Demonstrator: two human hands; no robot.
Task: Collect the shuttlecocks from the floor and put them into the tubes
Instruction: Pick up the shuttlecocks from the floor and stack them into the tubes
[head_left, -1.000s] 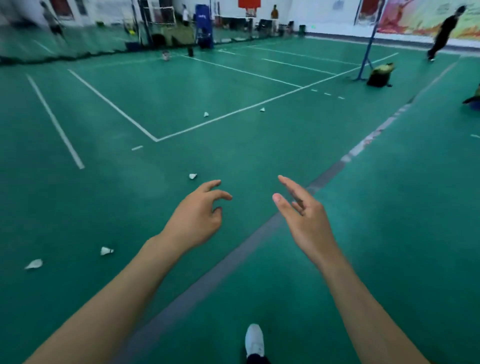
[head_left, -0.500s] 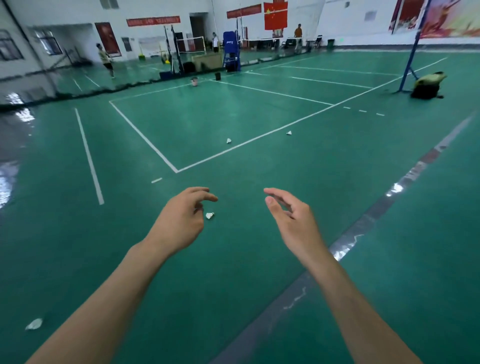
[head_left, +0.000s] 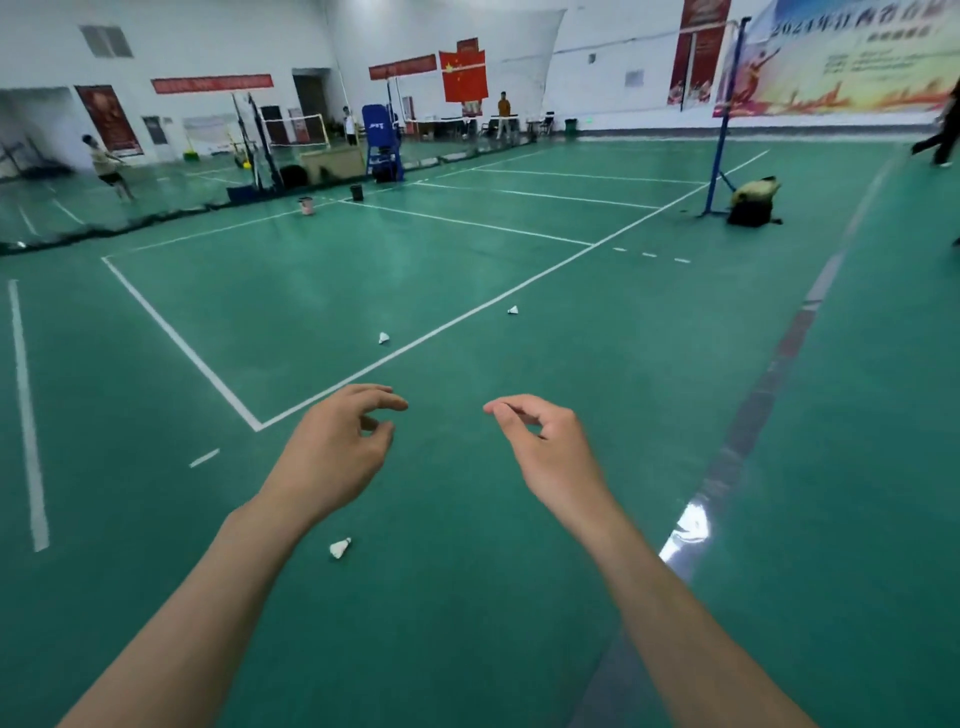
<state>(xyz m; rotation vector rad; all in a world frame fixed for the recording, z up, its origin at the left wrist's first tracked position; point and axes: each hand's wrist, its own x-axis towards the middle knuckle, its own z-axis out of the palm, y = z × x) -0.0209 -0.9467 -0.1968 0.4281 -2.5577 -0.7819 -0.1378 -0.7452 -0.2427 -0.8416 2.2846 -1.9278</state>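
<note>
A white shuttlecock (head_left: 340, 547) lies on the green floor below and between my forearms. Two more lie farther off: a second shuttlecock (head_left: 384, 338) just inside the white court line and a third shuttlecock (head_left: 513, 310) just outside it. My left hand (head_left: 332, 452) and my right hand (head_left: 550, 452) are stretched out in front of me, fingers loosely curled, holding nothing. Far back by the court's corner stand a pink tube-like container (head_left: 306, 206) and a black container (head_left: 357, 192); I cannot tell what they hold.
A blue net post (head_left: 723, 119) with a dark bag (head_left: 753, 202) at its base stands at the right. A blue umpire chair (head_left: 382, 143) is at the back. People stand at the far left, back and right edge. A grey strip (head_left: 769, 374) crosses the floor.
The view has moved forward and lifted. The nearest shuttlecock, formerly beyond my left fingertips, now lies under my forearms. Both hands' fingers have curled a little more.
</note>
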